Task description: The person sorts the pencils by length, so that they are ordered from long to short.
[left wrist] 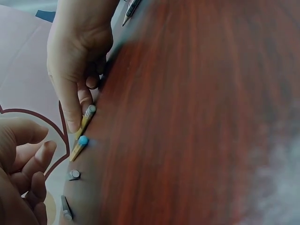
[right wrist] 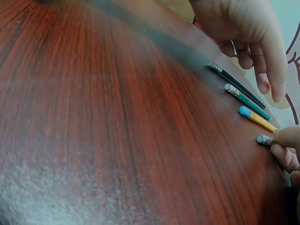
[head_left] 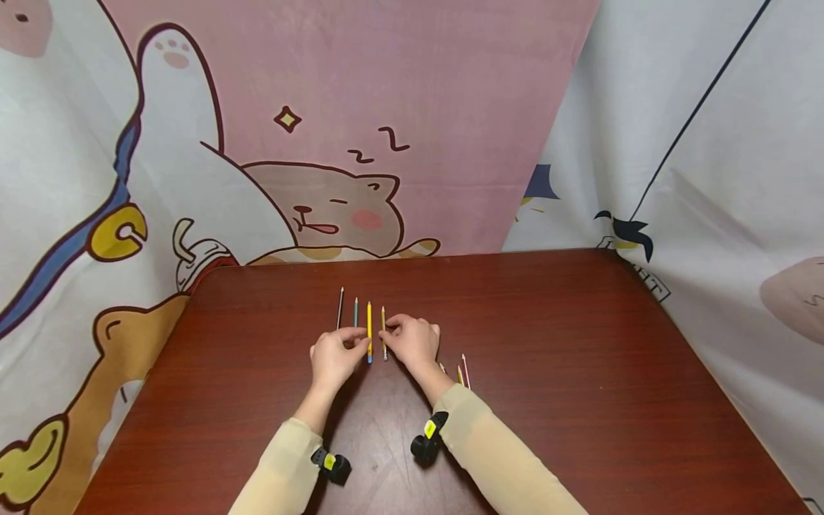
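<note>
Four-in-a-row is avoided here: several pencils lie side by side on the table, points away from me. From the left come a black pencil (head_left: 340, 309), a teal pencil (right wrist: 247, 102) and a yellow pencil (head_left: 370, 315) with a blue end. Rightmost is a yellow-and-dark striped pencil (head_left: 383, 320) with a silvery end. Thumb and finger of my right hand (head_left: 413, 342) pinch this striped pencil near its rear part. My left hand (head_left: 334, 357) hovers over the row beside the yellow pencil, its fingers loosely bent and apart from the pencils in the right wrist view.
More pencils (head_left: 466, 370) lie to the right, partly hidden behind my right forearm. The reddish-brown table (head_left: 547, 372) reaches to a patterned cloth (head_left: 450, 107) at the back and sides. A small black camera (head_left: 423, 449) sits on the right wrist.
</note>
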